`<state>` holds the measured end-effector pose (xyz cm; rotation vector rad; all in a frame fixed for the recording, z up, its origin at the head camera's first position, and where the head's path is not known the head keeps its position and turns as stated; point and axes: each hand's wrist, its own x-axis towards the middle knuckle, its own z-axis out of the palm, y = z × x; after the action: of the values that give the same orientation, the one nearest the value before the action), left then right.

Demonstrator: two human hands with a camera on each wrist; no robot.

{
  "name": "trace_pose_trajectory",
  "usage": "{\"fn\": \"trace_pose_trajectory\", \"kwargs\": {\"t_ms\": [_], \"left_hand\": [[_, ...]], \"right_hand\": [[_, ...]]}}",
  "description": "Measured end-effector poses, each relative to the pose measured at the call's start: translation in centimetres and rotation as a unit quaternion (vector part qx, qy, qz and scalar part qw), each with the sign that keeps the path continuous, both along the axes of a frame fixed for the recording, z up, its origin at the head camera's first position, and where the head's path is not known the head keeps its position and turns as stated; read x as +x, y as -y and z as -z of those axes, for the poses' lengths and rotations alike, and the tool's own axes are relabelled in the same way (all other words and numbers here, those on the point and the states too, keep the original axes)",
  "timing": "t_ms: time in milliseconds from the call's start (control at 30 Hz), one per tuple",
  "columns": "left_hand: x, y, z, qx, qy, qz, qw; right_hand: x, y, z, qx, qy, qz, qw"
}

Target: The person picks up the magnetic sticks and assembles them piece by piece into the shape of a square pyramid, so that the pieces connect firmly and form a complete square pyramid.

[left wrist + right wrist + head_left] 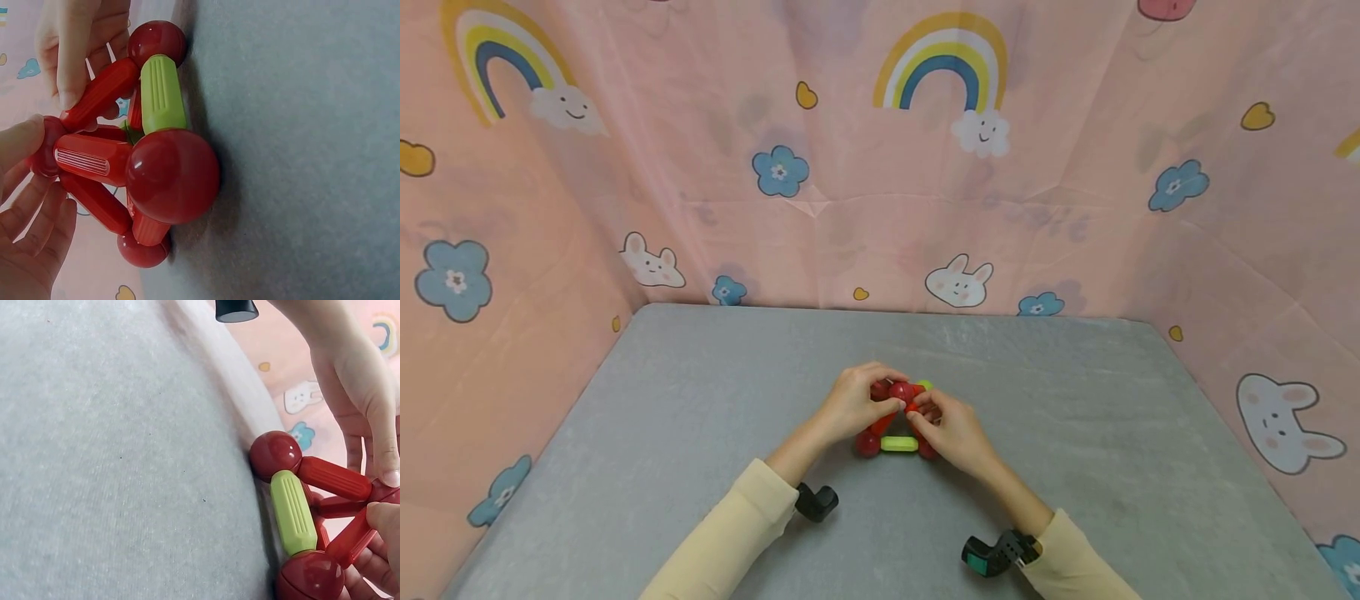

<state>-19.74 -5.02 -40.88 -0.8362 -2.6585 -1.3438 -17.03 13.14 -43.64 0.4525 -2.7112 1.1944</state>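
At the lower right of the frame, a green rod (pixel 291 512) joins two red balls (pixel 275 454) on the grey mat (pixel 119 456). Both hands' fingertips (pixel 382 515) pinch the red rods (pixel 334 478) at the right edge.

Head view looks down from above; wrist views (close, table-level) share the toy (pixel 897 421).

A small pyramid-shaped frame of glossy red plastic balls and ribbed plastic rods (pixel 897 421) stands upright between the two hands. Its base balls touch the grey counter (pixel 700 433), with a lime-green ribbed rod (pixel 162 94) lying flat between the two near ones. Red rods (pixel 334 477) slant up to a top ball (pixel 901 390) under the fingertips.
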Motion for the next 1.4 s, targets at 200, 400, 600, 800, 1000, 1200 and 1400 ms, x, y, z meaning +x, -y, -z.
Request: {"fn": "trace_pose_trajectory", "kwargs": {"t_ms": [200,400,600,800,1000,1200,1400], "left_hand": [[0.0,0.0,0.0,0.001,0.011,0.0,0.9999],[0.0,0.0,-0.1,0.002,0.016,0.001,0.9999],[0.0,0.0,0.0,0.003,0.011,0.003,0.9999],[0.1,0.0,0.0,0.001,0.012,0.001,0.9999],[0.1,0.0,0.1,0.011,0.018,0.005,0.9998],[0.0,0.1,0.4,0.011,0.018,0.005,0.9998],[0.0,0.2,0.7,0.008,0.012,-0.002,0.9999]], "right_hand": [[-0.1,-0.4,-0.1,-0.005,0.002,-0.007,1.0],[-0.8,-1.3,-0.3,-0.023,-0.028,0.005,0.999],[-1.5,-1.6,-0.2,-0.021,-0.056,-0.007,0.998],[-2.0,-1.4,-0.1,-0.019,-0.031,-0.03,0.999],[-2.3,-1.3,0.0,-0.012,-0.022,-0.037,0.999],[-2.5,-1.3,0.3,0.0,-0.028,-0.039,0.999],[-2.7,-1.1,0.5,0.003,-0.058,-0.044,0.997]]}}
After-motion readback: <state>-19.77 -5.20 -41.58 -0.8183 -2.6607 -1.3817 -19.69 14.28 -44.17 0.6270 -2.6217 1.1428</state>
